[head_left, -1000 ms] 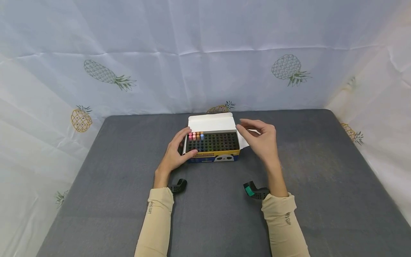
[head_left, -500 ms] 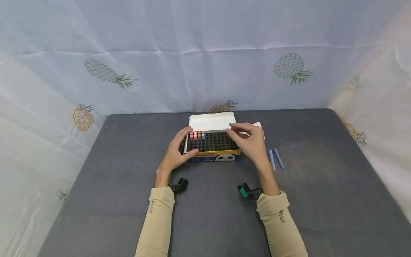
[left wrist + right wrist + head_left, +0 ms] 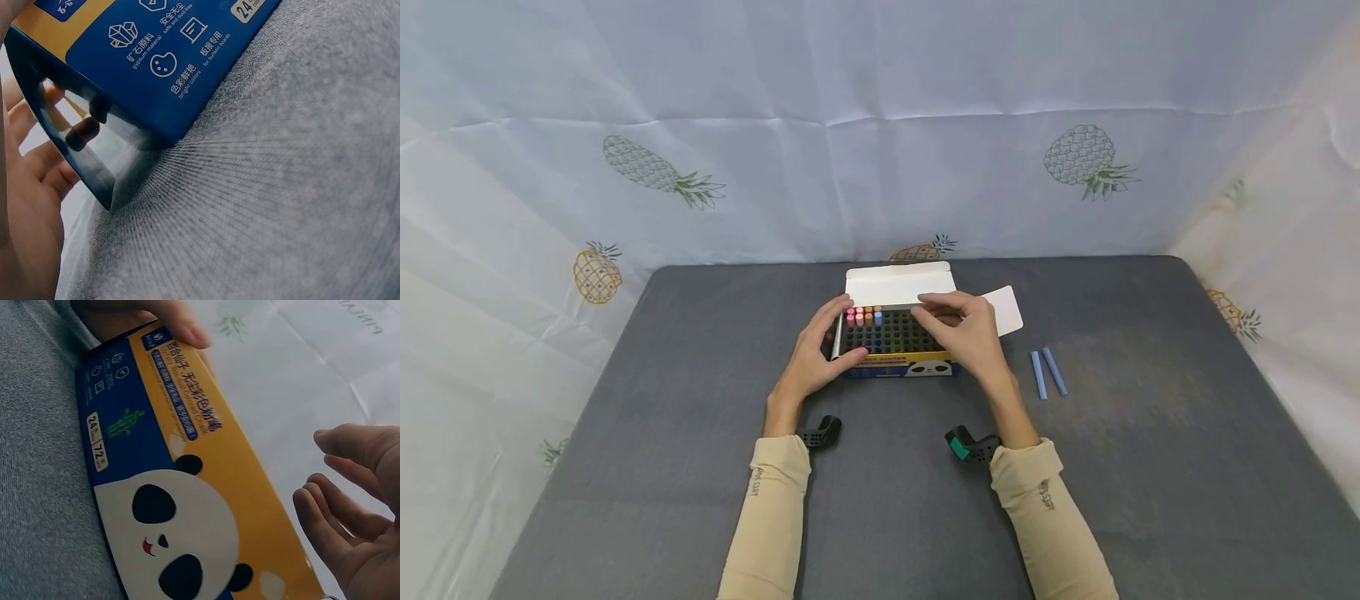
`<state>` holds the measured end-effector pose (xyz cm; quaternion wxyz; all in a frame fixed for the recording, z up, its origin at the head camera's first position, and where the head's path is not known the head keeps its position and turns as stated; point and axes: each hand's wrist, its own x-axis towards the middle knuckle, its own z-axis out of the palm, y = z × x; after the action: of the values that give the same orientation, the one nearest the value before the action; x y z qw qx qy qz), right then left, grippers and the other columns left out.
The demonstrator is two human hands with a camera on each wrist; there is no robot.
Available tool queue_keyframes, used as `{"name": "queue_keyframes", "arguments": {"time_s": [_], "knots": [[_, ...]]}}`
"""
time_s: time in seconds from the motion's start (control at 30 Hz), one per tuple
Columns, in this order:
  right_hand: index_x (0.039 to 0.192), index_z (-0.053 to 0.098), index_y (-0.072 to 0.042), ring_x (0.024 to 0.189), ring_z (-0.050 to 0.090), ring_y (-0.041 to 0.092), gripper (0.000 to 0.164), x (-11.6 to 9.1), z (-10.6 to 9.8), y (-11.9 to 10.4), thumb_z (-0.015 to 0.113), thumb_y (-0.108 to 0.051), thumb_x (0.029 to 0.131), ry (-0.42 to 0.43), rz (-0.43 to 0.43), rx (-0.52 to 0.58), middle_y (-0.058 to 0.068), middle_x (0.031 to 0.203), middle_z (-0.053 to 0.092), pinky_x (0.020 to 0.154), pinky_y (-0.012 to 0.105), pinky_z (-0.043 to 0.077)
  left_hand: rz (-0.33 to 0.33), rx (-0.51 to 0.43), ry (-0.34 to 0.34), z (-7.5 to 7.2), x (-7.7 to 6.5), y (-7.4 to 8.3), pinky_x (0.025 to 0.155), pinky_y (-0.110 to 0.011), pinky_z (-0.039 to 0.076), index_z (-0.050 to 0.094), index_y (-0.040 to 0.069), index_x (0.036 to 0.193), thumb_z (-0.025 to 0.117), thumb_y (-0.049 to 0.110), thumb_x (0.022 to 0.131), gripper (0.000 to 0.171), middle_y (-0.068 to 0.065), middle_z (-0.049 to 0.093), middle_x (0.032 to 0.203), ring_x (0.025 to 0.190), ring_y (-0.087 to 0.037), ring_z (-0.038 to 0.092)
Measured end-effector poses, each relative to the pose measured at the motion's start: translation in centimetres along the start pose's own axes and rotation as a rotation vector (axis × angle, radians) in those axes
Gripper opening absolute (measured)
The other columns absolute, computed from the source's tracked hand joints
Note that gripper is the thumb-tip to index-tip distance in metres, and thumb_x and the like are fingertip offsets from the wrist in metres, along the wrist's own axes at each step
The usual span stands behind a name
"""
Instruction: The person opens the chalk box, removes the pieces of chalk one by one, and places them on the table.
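Note:
A yellow and blue chalk box [image 3: 895,362] with a panda print stands on the table, its white lid [image 3: 901,285] raised at the back. Pink, orange and blue chalk sticks [image 3: 860,318] poke up from the back left holes of its dark insert. My left hand [image 3: 808,350] grips the box's left end, thumb at the front edge and fingers behind. In the left wrist view, fingers show through the box's open end flap [image 3: 94,150]. Above the right half of the box is my right hand [image 3: 966,332], its thumb and fingertips apart with nothing between them in the right wrist view.
Two blue chalk sticks [image 3: 1047,372] lie on the grey tabletop [image 3: 1150,417] right of the box. A white side flap [image 3: 1003,310] sticks out at the box's right end. Behind the table hangs a pale curtain [image 3: 880,183] printed with pineapples.
My right hand has moved left, from beside the box's right end to over its holes. That uncovers the two blue chalk sticks and the side flap. The left hand keeps its hold.

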<state>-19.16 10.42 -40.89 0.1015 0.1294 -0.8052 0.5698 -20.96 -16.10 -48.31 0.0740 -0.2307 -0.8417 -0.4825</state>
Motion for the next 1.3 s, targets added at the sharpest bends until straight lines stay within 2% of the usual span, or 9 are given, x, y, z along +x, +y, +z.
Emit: {"name": "queue_keyframes", "arguments": {"time_s": [0.13, 0.27, 0.67, 0.9, 1.17, 1.3], "knots": [[0.117, 0.075, 0.004, 0.093, 0.074, 0.038, 0.029, 0.2, 0.5, 0.2, 0.076, -0.01, 0.092, -0.015, -0.014, -0.022, 0.024, 0.105, 0.075, 0.087, 0.04, 0.06, -0.005, -0.004, -0.001, 0.0, 0.0, 0.0, 0.098, -0.056, 0.045, 0.044, 0.024, 0.155, 0.071, 0.06, 0.088, 0.08, -0.004, 0.037, 0.165, 0.146, -0.029, 0.043], [0.116, 0.075, 0.004, 0.091, 0.075, 0.037, 0.028, 0.5, 1.1, 0.3, 0.076, -0.01, 0.091, -0.031, -0.013, -0.039, 0.024, 0.102, 0.076, 0.085, 0.043, 0.061, -0.017, -0.005, -0.004, 0.0, -0.1, 0.0, 0.099, -0.056, 0.045, 0.044, 0.025, 0.155, 0.072, 0.057, 0.088, 0.079, -0.003, 0.036, 0.166, 0.146, -0.029, 0.042], [0.111, 0.077, 0.003, 0.086, 0.076, 0.035, 0.024, 1.0, 2.6, 0.0, 0.076, -0.01, 0.091, -0.087, -0.02, -0.104, 0.023, 0.102, 0.076, 0.079, 0.04, 0.061, 0.001, -0.006, 0.0, 0.0, -0.2, -0.1, 0.097, -0.056, 0.046, 0.043, 0.024, 0.156, 0.071, 0.058, 0.089, 0.08, -0.003, 0.036, 0.166, 0.146, -0.029, 0.043], [0.109, 0.079, 0.003, 0.083, 0.076, 0.03, 0.023, 1.5, 3.9, -0.2, 0.077, -0.012, 0.092, -0.143, -0.043, -0.212, 0.021, 0.099, 0.077, 0.076, 0.036, 0.061, 0.008, -0.01, 0.01, 0.1, -0.2, -0.3, 0.096, -0.056, 0.046, 0.045, 0.021, 0.155, 0.07, 0.06, 0.089, 0.08, -0.004, 0.037, 0.165, 0.145, -0.03, 0.044], [0.105, 0.08, 0.001, 0.078, 0.075, 0.027, 0.021, 1.8, 4.9, -0.3, 0.078, -0.015, 0.091, -0.122, -0.057, -0.303, 0.017, 0.094, 0.079, 0.073, 0.037, 0.061, 0.027, -0.014, 0.015, 0.2, 0.0, -0.1, 0.094, -0.053, 0.046, 0.046, 0.018, 0.154, 0.063, 0.074, 0.087, 0.089, -0.006, 0.038, 0.165, 0.142, -0.032, 0.046], [0.103, 0.081, 0.0, 0.078, 0.074, 0.026, 0.021, 1.8, 5.2, -0.4, 0.078, -0.016, 0.091, -0.115, -0.041, -0.344, 0.016, 0.093, 0.078, 0.073, 0.037, 0.06, 0.021, -0.012, 0.009, 0.1, 0.0, 0.0, 0.095, -0.053, 0.046, 0.045, 0.019, 0.155, 0.063, 0.074, 0.087, 0.089, -0.005, 0.037, 0.165, 0.143, -0.032, 0.046]]}}
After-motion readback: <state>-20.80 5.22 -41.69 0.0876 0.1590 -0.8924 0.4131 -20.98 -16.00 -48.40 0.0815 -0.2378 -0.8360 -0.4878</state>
